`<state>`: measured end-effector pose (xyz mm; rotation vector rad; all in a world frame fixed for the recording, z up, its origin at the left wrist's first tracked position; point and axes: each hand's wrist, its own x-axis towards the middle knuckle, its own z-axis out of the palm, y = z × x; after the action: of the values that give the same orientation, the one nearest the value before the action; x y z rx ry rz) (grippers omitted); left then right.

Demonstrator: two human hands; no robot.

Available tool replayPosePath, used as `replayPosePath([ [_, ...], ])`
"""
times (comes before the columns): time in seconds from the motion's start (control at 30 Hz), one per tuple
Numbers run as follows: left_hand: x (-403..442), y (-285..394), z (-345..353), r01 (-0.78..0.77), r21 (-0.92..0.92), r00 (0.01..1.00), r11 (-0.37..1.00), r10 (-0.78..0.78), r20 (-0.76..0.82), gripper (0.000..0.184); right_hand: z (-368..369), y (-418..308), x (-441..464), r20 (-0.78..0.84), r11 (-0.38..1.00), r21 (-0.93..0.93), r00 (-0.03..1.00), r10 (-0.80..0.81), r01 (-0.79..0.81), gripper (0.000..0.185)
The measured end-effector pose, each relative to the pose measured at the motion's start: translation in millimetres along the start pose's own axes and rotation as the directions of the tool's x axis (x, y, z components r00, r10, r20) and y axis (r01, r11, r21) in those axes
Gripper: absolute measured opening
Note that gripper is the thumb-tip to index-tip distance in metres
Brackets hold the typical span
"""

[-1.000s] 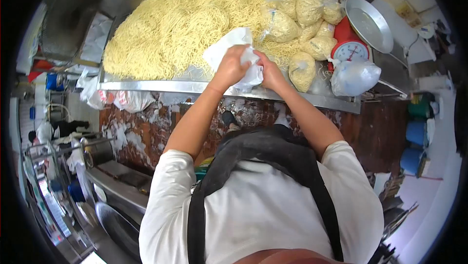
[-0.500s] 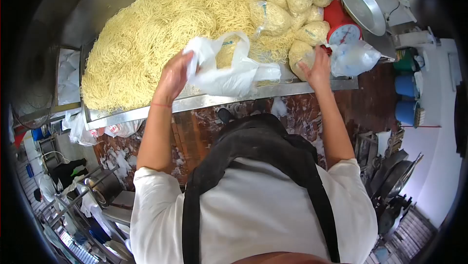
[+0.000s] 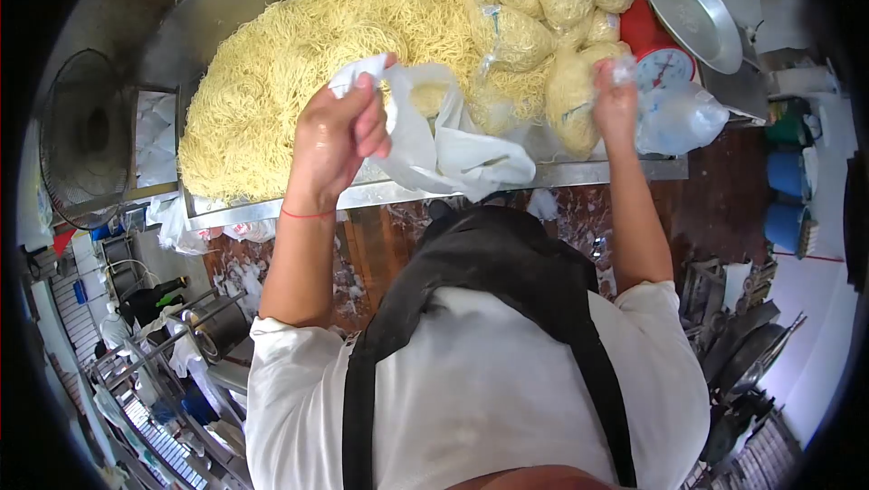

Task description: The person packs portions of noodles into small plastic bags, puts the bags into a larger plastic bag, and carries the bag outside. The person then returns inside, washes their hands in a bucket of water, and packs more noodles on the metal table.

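My left hand is closed on the edge of a white plastic carrier bag, which hangs partly open over the front rim of the metal trough. My right hand is closed around the gathered neck of a clear bag of noodles; a tuft of plastic sticks out above the fist. Behind both hands, a large heap of loose yellow noodles fills much of the trough. More filled noodle bags are piled at the right end of the heap.
A red dial scale with a round metal pan stands at the right. In front of it sits a bundle of clear plastic bags. The metal trough's front rim runs before me. A fan stands at the left.
My right hand has risen with the noodle bag, which now stands more upright. My left hand has lifted slightly and turned, and the carrier bag's mouth has shifted. The whole view has moved a little.
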<state>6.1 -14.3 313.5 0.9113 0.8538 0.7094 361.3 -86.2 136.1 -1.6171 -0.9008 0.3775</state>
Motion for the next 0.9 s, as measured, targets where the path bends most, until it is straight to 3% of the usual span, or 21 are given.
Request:
replayPosePath([
  [0.07, 1.2, -6.0, -7.9, 0.055, -0.178, 0.998, 0.983, -0.055, 0.009, 0.034, -2.4, -78.5, -2.3, -0.026, 0.991, 0.088, 0.995, -0.096, 0.098, 0.021],
  [0.1, 1.5, -10.1, -0.8, 0.041, -0.133, 0.998, 0.990, -0.047, -0.037, 0.044, 1.4, -101.8, -8.7, -0.041, 0.980, 0.126, 0.988, -0.150, 0.154, 0.024],
  [0.17, 0.1, -10.4, 7.0, -0.004, -0.221, 0.999, 0.975, -0.003, -0.032, 0.045, 30.9, -70.8, -51.4, -0.054, 0.902, -0.059, 0.901, -0.430, 0.427, 0.039],
  [0.23, -1.0, -12.8, 12.7, -0.022, -0.285, 1.000, 0.958, 0.021, -0.008, 0.050, 64.8, -80.1, -89.4, 0.174, 0.873, 0.007, 0.859, -0.481, 0.487, 0.035],
  [0.3, -10.5, -12.2, 16.6, -0.050, -0.275, 0.999, 0.960, 0.048, -0.012, 0.054, 79.8, -109.3, -102.4, 0.566, 0.890, 0.249, 0.688, -0.454, 0.382, 0.031],
  [0.33, -16.5, -11.4, 15.6, -0.073, -0.248, 0.997, 0.966, 0.066, -0.037, 0.055, 80.2, -126.4, -97.9, 0.863, 0.923, 0.373, 0.400, -0.309, -0.093, 0.028],
  [0.43, -27.6, -19.7, -10.7, -0.100, -0.225, 0.994, 0.969, 0.089, -0.060, 0.055, 81.2, -87.3, -60.6, 0.943, 0.996, 0.090, 0.323, -0.076, -0.028, 0.033],
  [0.47, -24.0, -28.2, -18.0, -0.068, -0.173, 0.991, 0.983, 0.047, -0.127, 0.055, 91.2, -69.0, -45.0, 0.797, 0.986, 0.021, 0.592, -0.116, 0.165, 0.029],
  [0.5, -19.2, -40.0, -25.8, -0.034, -0.125, 0.980, 0.992, 0.009, -0.197, 0.054, 104.3, -45.7, -28.0, 0.577, 0.941, -0.102, 0.790, -0.208, 0.322, 0.026],
  [0.53, -14.5, -50.7, -34.5, 0.007, -0.076, 0.963, 0.997, -0.027, -0.268, 0.054, 119.2, -15.1, -15.5, 0.552, 0.803, -0.262, 0.765, -0.330, 0.536, 0.026],
  [0.57, -8.3, -57.9, -46.4, 0.013, -0.240, 0.959, 0.971, -0.080, -0.273, 0.048, 133.7, 17.3, -4.9, 0.543, 0.595, -0.414, 0.712, -0.445, 0.688, 0.025],
  [0.67, 6.6, -24.5, -7.6, -0.024, -0.092, 0.964, 0.995, -0.001, -0.266, 0.047, 164.8, 97.7, 13.3, 0.756, 0.419, -0.438, 0.578, -0.308, 0.796, 0.025],
  [0.77, -15.0, 1.2, 31.5, -0.071, -0.131, 0.995, 0.989, 0.061, -0.076, 0.057, 157.1, 98.3, 35.1, 0.585, 0.717, -0.243, 0.688, -0.428, 0.653, 0.020],
  [0.8, -19.8, 2.1, 33.0, -0.107, -0.181, 0.994, 0.978, 0.109, -0.003, 0.059, 147.6, 89.2, 38.5, 0.428, 0.893, -0.180, 0.850, -0.306, 0.412, 0.017],
  [0.83, -17.3, 1.7, 24.0, -0.146, -0.147, 0.989, 0.978, 0.138, -0.062, 0.059, 133.6, 61.0, 48.7, 0.274, 0.987, -0.065, 0.953, -0.127, 0.150, 0.016],
  [0.87, -11.1, 1.1, 9.4, -0.179, -0.107, 0.979, 0.978, 0.167, -0.116, 0.059, 118.4, 48.1, 65.4, 0.212, 0.997, 0.070, 0.976, -0.050, 0.036, 0.016],
  [0.9, -2.0, -2.5, -6.5, -0.087, -0.276, 0.984, 0.957, 0.038, -0.176, 0.053, 106.0, 35.0, 80.7, 0.156, 0.975, 0.212, 0.987, 0.038, -0.071, 0.017],
])
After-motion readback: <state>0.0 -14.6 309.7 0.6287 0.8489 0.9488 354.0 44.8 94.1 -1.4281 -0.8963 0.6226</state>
